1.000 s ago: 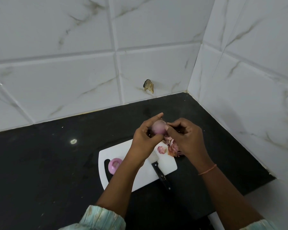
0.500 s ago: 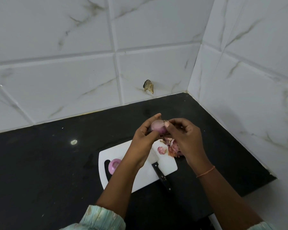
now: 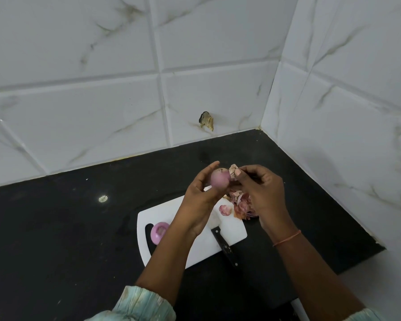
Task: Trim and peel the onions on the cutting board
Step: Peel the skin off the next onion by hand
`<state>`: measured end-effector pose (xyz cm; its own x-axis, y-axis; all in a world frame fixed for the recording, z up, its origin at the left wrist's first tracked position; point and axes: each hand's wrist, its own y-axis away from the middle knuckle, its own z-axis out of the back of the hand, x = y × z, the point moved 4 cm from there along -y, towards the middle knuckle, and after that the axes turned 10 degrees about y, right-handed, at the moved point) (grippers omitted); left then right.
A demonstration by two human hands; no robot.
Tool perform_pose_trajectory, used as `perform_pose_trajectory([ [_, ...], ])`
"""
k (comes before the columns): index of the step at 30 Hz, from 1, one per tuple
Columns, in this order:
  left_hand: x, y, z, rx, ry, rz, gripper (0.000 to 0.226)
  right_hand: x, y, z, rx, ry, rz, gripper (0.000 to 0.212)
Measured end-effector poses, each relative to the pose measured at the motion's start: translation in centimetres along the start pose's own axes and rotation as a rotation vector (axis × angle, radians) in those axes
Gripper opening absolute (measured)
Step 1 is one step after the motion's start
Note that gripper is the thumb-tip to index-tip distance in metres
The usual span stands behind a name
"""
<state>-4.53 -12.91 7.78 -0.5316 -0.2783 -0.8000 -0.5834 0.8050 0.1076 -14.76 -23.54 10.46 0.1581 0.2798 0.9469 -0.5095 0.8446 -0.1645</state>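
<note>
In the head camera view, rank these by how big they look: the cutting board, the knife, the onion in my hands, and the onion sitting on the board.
Largest to smallest as they look:
1. cutting board
2. knife, partly hidden by the left arm
3 and 4. held onion and onion on the board: they look alike, and the held one is nearer the camera, so no ranking.

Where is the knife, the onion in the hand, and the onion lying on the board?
knife (image 3: 225,245): head view, on its black handle.
held onion (image 3: 220,179): head view, on its peeled pink side.
onion on the board (image 3: 159,232): head view, on its cut face.
</note>
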Motion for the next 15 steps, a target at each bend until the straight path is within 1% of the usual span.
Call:
perform_pose_trajectory([
  [1, 0.0, 0.0, 0.1, 0.005, 0.052, 0.02, 0.054, 0.0, 0.0, 0.0, 0.0, -0.047, -0.02, 0.004],
  [3, 0.0, 0.0, 0.0, -0.012, 0.075, 0.05, 0.047, 0.1, 0.1, 0.0, 0.009, -0.11, -0.042, 0.004],
  [5, 0.1, 0.0, 0.0, -0.03, 0.088, 0.07, 0.033, 0.0, 0.1, 0.0, -0.002, -0.121, -0.049, 0.003],
  [7, 0.2, 0.0, 0.0, -0.057, 0.141, 0.098, 0.024, -0.4, 0.0, 0.3, -0.044, -0.116, -0.06, 0.001],
  [11, 0.2, -0.1, 0.2, -0.118, 0.227, 0.158, 0.023, -2.0, -0.7, 1.0, -0.116, -0.03, -0.097, 0.006],
  [15, 0.5, -0.1, 0.4, -0.118, 0.249, 0.175, 0.027, -4.5, -1.7, 1.5, -0.153, -0.004, -0.198, 0.005],
])
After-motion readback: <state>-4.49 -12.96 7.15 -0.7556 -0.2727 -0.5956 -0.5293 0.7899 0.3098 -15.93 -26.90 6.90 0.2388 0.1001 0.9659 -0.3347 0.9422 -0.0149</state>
